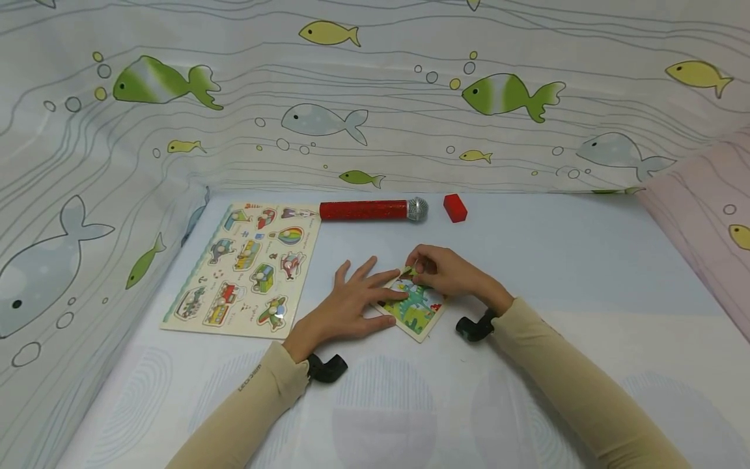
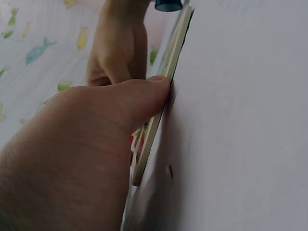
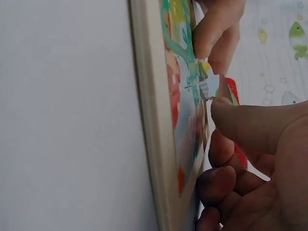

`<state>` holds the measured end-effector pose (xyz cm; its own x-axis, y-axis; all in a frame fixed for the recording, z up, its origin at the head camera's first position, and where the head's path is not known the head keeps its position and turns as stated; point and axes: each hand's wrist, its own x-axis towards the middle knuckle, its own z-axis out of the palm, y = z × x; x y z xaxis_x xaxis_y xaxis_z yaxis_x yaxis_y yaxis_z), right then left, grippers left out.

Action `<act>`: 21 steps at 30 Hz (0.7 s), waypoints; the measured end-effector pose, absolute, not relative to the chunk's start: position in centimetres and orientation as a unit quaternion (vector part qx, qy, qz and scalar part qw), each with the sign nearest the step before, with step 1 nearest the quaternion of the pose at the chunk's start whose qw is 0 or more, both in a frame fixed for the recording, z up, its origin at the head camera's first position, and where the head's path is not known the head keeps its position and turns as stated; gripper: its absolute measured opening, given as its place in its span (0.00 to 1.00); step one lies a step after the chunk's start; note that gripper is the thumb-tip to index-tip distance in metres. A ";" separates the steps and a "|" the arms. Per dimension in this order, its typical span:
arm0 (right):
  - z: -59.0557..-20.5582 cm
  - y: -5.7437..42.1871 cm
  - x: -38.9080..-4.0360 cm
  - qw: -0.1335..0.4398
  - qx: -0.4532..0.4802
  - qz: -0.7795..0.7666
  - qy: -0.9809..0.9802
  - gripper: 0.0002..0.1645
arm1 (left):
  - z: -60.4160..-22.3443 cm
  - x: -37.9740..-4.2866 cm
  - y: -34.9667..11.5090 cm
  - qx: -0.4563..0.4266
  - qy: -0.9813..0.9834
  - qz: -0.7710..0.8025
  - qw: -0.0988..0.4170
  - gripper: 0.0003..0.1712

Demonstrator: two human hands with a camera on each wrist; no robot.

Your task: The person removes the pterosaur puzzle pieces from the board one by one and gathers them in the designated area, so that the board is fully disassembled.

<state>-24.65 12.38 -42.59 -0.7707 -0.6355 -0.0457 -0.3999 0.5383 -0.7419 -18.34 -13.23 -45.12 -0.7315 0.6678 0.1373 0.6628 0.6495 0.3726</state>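
A small wooden jigsaw puzzle (image 1: 417, 316) with a green dinosaur picture lies turned like a diamond on the table. My left hand (image 1: 342, 307) rests on its left side, fingers spread and fairly straight. In the left wrist view the thumb (image 2: 144, 96) lies against the puzzle's edge. At the far corner my right hand (image 1: 450, 272) pinches a puzzle piece (image 3: 229, 92) between thumb and fingers, tilted up from the board. The right wrist view shows the board's pale rim (image 3: 149, 115) edge-on, with left fingertips (image 3: 204, 43) on the picture.
A larger wooden knob puzzle (image 1: 246, 270) with vehicle pieces lies to the left. Behind the hands are a red microphone (image 1: 366, 210) with a silver head and a red block (image 1: 455, 208). A fish-patterned cloth (image 1: 410, 150) hangs along the table's back and sides.
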 end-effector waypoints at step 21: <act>-42.4 15.7 -25.9 0.127 -0.257 -0.459 0.841 0.17 | -45.1 -18.2 -13.3 0.364 0.907 0.211 0.009 0.27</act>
<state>-25.90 15.73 -42.37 -0.8353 -0.5493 0.0228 -0.3166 0.4468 -0.8367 -18.16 -13.26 -45.11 -0.7347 0.6644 0.1371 0.6566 0.6457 0.3897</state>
